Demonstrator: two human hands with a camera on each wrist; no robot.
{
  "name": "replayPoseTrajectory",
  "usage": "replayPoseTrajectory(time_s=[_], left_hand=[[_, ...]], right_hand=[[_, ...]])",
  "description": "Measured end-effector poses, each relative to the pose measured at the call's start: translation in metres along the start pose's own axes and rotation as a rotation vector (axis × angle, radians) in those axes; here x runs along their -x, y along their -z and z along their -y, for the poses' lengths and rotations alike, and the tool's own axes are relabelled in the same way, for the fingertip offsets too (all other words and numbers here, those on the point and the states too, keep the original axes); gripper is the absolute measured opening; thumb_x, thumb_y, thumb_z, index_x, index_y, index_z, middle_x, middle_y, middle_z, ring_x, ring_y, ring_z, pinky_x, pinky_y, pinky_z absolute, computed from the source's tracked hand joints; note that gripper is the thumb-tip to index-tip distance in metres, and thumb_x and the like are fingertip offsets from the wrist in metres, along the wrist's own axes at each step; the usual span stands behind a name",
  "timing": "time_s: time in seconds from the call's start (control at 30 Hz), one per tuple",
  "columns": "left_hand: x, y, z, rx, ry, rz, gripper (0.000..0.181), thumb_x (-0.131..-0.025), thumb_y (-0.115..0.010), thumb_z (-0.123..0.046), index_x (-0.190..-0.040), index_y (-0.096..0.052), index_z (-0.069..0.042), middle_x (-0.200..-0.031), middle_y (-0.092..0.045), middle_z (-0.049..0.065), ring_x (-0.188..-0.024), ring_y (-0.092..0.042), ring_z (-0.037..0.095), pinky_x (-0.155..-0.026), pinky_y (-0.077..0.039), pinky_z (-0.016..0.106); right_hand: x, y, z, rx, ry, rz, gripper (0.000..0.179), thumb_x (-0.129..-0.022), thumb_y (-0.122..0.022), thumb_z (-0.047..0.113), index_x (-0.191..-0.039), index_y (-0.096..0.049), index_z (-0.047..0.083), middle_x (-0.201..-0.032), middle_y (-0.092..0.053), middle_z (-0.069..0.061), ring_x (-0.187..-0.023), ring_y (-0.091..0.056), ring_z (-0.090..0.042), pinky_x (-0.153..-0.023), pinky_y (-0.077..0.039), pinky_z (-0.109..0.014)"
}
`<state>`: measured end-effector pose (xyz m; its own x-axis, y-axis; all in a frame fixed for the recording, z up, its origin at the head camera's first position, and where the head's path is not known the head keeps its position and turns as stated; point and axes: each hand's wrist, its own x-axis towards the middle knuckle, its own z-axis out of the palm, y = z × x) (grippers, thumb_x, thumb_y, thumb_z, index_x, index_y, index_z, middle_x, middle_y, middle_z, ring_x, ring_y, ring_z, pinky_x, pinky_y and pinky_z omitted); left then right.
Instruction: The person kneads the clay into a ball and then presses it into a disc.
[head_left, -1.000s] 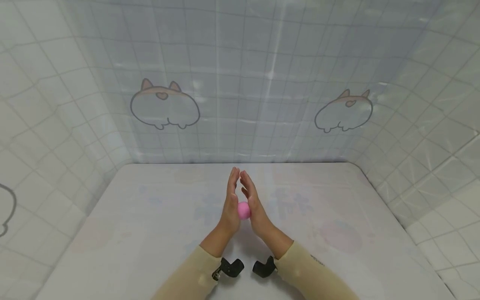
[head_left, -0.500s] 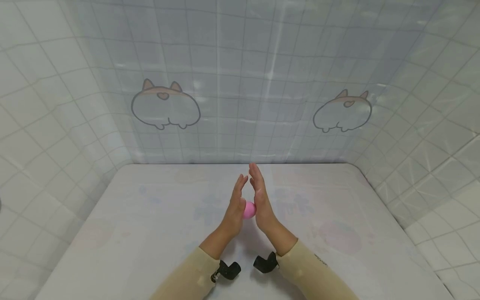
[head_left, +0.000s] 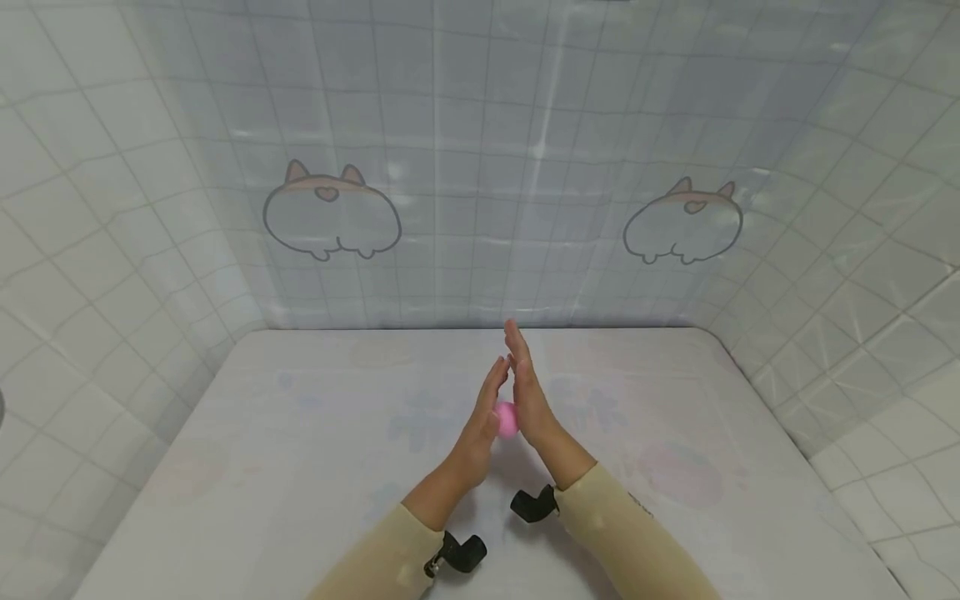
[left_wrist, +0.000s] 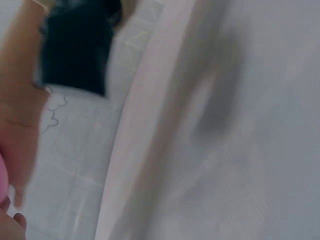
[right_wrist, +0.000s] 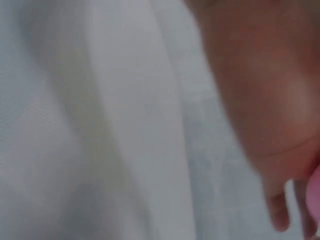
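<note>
A small pink ball (head_left: 507,419) sits between my two palms, pressed from both sides above the table. My left hand (head_left: 476,433) lies along its left side with fingers straight, pointing away from me. On the other side my right hand (head_left: 532,407) is also straight-fingered, its tips reaching farther forward than the left ones. The fingertips of both hands come close together beyond the ball. In the left wrist view only an edge of the pink ball (left_wrist: 2,181) shows, and in the right wrist view the ball (right_wrist: 314,195) is partly cut off by the frame.
A pale table (head_left: 300,467) with faint printed patterns lies under the hands. White tile-patterned sheeting (head_left: 480,167) with cartoon drawings closes off the back and both sides. A black wrist camera (head_left: 463,553) sticks out from the left sleeve, another black wrist camera (head_left: 534,505) from the right.
The right hand has slid forward and to the right, while the left has shifted right with its fingertips drawn back. Between them the pink ball has moved a little to the right.
</note>
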<state>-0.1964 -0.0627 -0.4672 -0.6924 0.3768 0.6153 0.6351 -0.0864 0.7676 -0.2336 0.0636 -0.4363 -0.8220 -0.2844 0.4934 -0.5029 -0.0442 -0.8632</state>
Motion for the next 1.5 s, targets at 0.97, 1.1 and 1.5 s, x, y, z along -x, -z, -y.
replayPoseTrajectory(time_s=[0.97, 1.1, 1.5], left_hand=[[-0.019, 0.014, -0.005, 0.047, 0.198, -0.365, 0.085, -0.097, -0.019, -0.073, -0.162, -0.01, -0.019, -0.168, -0.009, 0.0, -0.153, -0.008, 0.026, -0.115, -0.004, 0.067], [-0.018, 0.015, -0.002, 0.023, 0.231, -0.326, 0.084, -0.099, -0.02, -0.071, -0.162, -0.009, -0.017, -0.167, -0.009, 0.003, -0.152, -0.01, 0.028, -0.115, -0.007, 0.067], [-0.01, 0.006, -0.003, -0.023, 0.204, -0.132, 0.08, -0.101, -0.01, -0.067, -0.161, 0.002, -0.015, -0.168, 0.001, 0.007, -0.152, -0.007, 0.035, -0.111, -0.007, 0.073]], right_hand=[[0.027, -0.026, 0.017, -0.122, 0.111, 0.168, 0.071, -0.107, -0.012, 0.054, -0.161, -0.007, 0.008, -0.163, -0.019, -0.024, -0.151, -0.015, -0.035, -0.118, -0.011, -0.061], [0.024, -0.025, 0.027, -0.102, 0.135, 0.128, 0.077, -0.105, -0.014, 0.059, -0.16, -0.009, 0.006, -0.161, -0.02, -0.027, -0.151, -0.016, -0.037, -0.117, -0.011, -0.062], [0.011, -0.015, 0.023, 0.019, 0.073, 0.008, 0.08, -0.102, -0.015, 0.067, -0.162, -0.01, 0.015, -0.166, -0.015, -0.006, -0.151, -0.015, -0.03, -0.118, -0.01, -0.059]])
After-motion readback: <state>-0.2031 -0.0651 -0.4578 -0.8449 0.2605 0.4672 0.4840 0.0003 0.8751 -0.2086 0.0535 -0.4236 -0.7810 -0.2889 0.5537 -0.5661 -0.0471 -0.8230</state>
